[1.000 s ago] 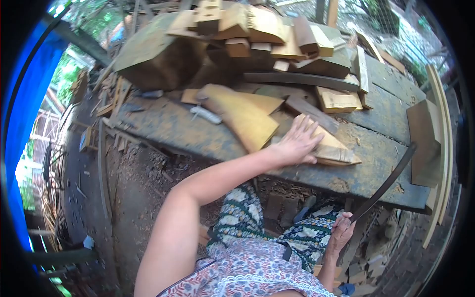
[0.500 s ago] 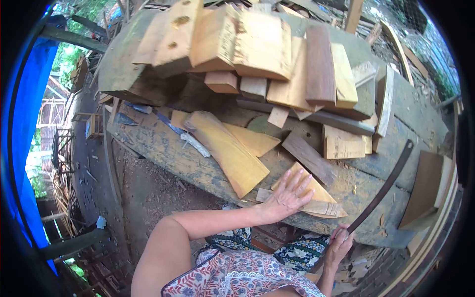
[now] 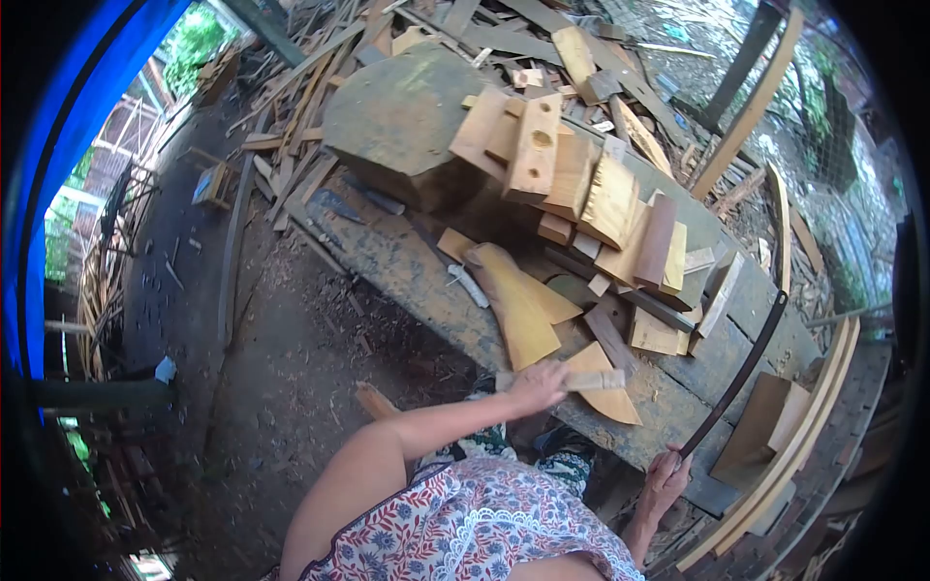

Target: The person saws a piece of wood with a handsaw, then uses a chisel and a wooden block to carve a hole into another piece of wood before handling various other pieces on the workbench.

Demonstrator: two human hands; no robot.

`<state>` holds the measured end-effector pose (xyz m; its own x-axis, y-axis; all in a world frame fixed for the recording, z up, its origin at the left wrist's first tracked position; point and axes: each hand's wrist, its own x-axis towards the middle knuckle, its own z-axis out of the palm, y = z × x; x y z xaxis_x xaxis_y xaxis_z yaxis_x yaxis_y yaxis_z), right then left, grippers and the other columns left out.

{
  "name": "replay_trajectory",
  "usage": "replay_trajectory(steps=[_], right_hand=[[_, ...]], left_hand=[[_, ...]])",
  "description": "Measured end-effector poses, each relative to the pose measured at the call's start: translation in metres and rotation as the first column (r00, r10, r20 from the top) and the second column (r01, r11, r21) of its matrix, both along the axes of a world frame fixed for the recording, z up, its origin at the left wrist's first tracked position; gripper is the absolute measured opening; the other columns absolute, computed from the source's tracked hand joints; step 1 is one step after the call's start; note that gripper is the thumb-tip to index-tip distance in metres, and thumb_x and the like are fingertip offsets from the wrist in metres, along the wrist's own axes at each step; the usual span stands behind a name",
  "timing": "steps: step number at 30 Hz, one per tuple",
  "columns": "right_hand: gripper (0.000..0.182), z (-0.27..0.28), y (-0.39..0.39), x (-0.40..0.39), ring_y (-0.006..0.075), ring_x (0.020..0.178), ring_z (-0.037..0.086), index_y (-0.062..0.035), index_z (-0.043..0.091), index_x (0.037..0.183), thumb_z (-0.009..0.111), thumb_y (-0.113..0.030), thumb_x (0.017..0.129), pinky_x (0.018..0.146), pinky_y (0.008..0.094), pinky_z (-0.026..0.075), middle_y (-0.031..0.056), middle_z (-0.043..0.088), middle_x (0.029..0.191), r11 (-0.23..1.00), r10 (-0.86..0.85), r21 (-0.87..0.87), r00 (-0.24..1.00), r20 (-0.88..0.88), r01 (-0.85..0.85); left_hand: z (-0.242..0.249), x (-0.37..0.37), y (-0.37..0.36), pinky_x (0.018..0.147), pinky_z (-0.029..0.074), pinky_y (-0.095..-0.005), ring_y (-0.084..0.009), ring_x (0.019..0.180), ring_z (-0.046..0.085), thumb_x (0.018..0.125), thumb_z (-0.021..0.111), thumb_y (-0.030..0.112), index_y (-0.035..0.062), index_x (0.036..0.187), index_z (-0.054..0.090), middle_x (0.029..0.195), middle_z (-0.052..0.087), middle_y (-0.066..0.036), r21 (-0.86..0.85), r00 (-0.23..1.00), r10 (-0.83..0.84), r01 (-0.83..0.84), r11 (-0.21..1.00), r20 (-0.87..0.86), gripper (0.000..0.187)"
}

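Note:
My left hand (image 3: 539, 387) has its fingers closed, slightly blurred, around a narrow wooden strip (image 3: 603, 380) at the table's near edge. Under that strip lies a pointed yellowish wood offcut (image 3: 610, 402). My right hand (image 3: 666, 478) grips the lower end of a long, thin, dark, curved bar (image 3: 741, 378), which slants up to the right; its exact kind does not show. Left of the strip is a large shaped yellow wood piece (image 3: 513, 305). A short dark wood block (image 3: 607, 334) lies just beyond the offcut.
A worn wooden table (image 3: 397, 276) carries a thick block (image 3: 407, 126) and a row of stacked wood pieces (image 3: 572, 174). A brown board (image 3: 760, 426) leans at the right beside long curved strips (image 3: 804, 416). Scrap wood (image 3: 310, 97) heaps behind; chips cover the ground.
My left hand has gone from lying spread on the pointed offcut to gripping the strip, which has turned slightly. My right hand still holds the dark bar. The view has shifted and widened.

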<state>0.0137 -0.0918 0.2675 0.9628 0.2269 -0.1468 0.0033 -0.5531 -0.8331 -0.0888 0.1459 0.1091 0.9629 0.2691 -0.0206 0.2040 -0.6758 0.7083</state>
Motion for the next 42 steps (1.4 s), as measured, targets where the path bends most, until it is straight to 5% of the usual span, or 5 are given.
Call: replay_trajectory(steps=[6,17,26,32,42], right_hand=[[0.022,0.031,0.039,-0.023,0.0099,0.050,0.042,-0.0025,0.053,0.101,0.042,-0.021,0.096,0.045,0.0264,0.032,0.0021,0.045,0.056,0.999,0.050,-0.024,0.999,0.020,-0.049],[0.020,0.037,0.094,-0.071,0.0187,0.054,0.053,-0.0032,0.058,0.101,0.045,-0.017,0.094,0.052,0.0330,0.041,0.0096,0.051,0.059,0.944,0.213,-0.262,0.977,0.024,-0.200],[0.022,-0.003,0.115,-0.083,0.0414,0.079,0.063,-0.0054,0.058,0.104,0.052,-0.023,0.091,0.067,0.0453,0.047,0.0242,0.064,0.082,0.785,0.306,-0.525,0.943,-0.134,-0.329],[0.022,-0.056,0.217,-0.067,0.0405,0.072,0.063,-0.0083,0.057,0.103,0.053,-0.026,0.091,0.064,0.0488,0.048,0.0226,0.064,0.076,0.650,0.524,-0.552,0.834,-0.172,-0.522],[0.044,-0.126,0.351,-0.046,0.0434,0.096,0.060,-0.0048,0.044,0.125,0.050,-0.034,0.093,0.081,0.0491,0.047,0.0307,0.060,0.103,0.771,0.531,-0.305,0.828,-0.179,-0.560]], left_hand=[[0.001,-0.027,0.117,0.082,0.045,-0.0467,-0.0410,0.099,0.053,0.077,0.066,0.015,0.0043,0.111,0.041,0.106,0.052,-0.022,-0.047,0.808,0.587,-0.589,0.807,-0.058,0.043],[-0.039,-0.011,0.227,0.092,0.041,-0.0466,-0.0379,0.110,0.049,0.077,0.068,0.023,0.0009,0.103,0.051,0.107,0.054,-0.022,-0.131,0.634,0.773,-0.769,0.626,-0.029,0.037],[-0.160,-0.065,0.441,0.091,0.044,-0.0447,-0.0421,0.106,0.056,0.076,0.063,0.033,-0.0131,0.099,0.061,0.107,0.060,-0.030,-0.376,0.004,0.890,-0.908,-0.188,-0.455,0.051],[-0.132,-0.048,0.466,0.043,0.047,-0.0346,-0.0202,0.052,0.060,0.085,0.066,0.033,-0.0036,0.087,0.065,0.080,0.067,-0.012,-0.463,0.064,0.811,-0.846,-0.265,-0.581,0.037],[-0.093,-0.072,0.467,0.051,0.050,-0.0322,-0.0197,0.057,0.061,0.085,0.061,0.036,-0.0020,0.088,0.063,0.074,0.064,-0.011,-0.626,0.143,0.837,-0.732,-0.270,-0.528,0.038]])
